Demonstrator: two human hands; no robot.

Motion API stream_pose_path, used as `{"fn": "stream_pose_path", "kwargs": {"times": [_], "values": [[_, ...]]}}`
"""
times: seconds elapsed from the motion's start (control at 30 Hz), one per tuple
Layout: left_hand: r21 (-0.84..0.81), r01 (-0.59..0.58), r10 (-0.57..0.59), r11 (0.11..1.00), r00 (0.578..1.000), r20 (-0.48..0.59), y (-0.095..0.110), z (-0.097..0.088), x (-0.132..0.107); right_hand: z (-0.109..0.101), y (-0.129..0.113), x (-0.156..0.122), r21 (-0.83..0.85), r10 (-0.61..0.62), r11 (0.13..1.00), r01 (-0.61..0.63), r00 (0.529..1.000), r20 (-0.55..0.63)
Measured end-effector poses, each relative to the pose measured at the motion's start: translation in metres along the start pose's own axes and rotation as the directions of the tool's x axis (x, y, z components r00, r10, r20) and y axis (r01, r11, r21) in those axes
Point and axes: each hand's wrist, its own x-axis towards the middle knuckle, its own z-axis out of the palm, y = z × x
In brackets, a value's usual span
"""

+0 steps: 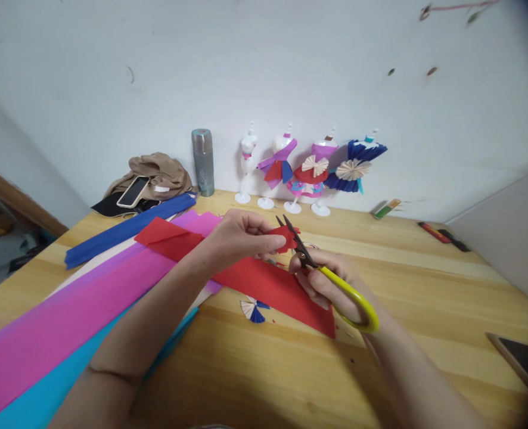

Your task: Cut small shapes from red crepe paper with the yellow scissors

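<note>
My left hand [250, 232] pinches a small folded piece of red crepe paper [291, 236] above the table. In my right hand [322, 277] are scissors [351, 298] with yellow handles and dark blades. The blades are apart and point up and away, with the red piece at or between them. Below both hands lies a long red crepe paper strip [268, 286]. A small pleated fan of cream and blue paper [255, 308] rests on the wood just in front of that strip.
Magenta [98, 292] and blue [132, 229] paper sheets spread across the left. Behind stand a thermos [202, 164] and several small mannequins, one in a dark blue paper dress [351, 179]. A phone [133, 192] lies by brown cloth [161, 173]. A dark tablet-like object [523, 357] sits at right.
</note>
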Motion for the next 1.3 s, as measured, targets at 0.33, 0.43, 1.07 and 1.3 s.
{"fn": "stream_pose_path", "kwargs": {"times": [0.33,0.43,1.07,1.3], "values": [[-0.035,-0.037,0.036,0.999,0.999,-0.022,-0.0043,0.0013,0.0017,-0.0026,0.0021,0.0001,-0.009,0.024,1.0,-0.024,0.999,0.035],[-0.025,-0.031,0.03,0.999,0.999,-0.012,-0.0046,0.0009,0.0022,-0.0044,0.0044,0.0011,0.009,0.028,1.0,-0.028,0.999,0.045],[0.024,-0.052,0.052,0.998,0.998,0.024,-0.0077,-0.0032,0.0009,-0.0019,0.0039,0.0011,0.015,0.018,1.0,-0.019,0.999,0.047],[0.036,-0.05,0.049,0.998,0.999,0.02,-0.0051,-0.0025,0.0007,-0.0028,0.0062,0.0004,0.022,0.014,1.0,-0.016,0.998,0.067]]}}
